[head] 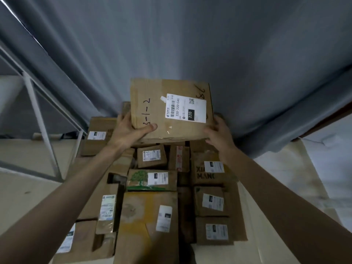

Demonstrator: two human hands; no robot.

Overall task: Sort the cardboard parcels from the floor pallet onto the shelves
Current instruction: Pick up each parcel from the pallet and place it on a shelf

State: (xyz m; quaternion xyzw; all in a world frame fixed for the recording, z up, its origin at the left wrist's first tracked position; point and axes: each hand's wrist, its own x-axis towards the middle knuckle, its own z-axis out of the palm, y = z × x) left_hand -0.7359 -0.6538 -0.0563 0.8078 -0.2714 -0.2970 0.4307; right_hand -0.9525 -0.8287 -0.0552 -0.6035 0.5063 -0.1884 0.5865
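Centrally, a flat rectangular cardboard parcel (pixel 171 109), matt brown with creased corners, glossy tape strips, handwritten marks and a white shipping label (pixel 185 108), is held tilted above the far end of the parcel pile. The left hand (pixel 129 130) grips its near-left corner, thumb pressed flat on the top face, remaining fingers hidden underneath. The right hand (pixel 217 130) is at the near-right edge with fingers loosely curled; whether they clasp the parcel cannot be told. Below lie many labelled boxes packed edge to edge, including one printed with a green tree (pixel 152 180) and a large yellowish carton (pixel 148 225) nearest. Folded grey curtain fabric (pixel 190 44) hangs just behind the parcel. At left stands a white metal shelf frame (pixel 38 111); pale bare floor (pixel 22 197) lies open beside the pile.
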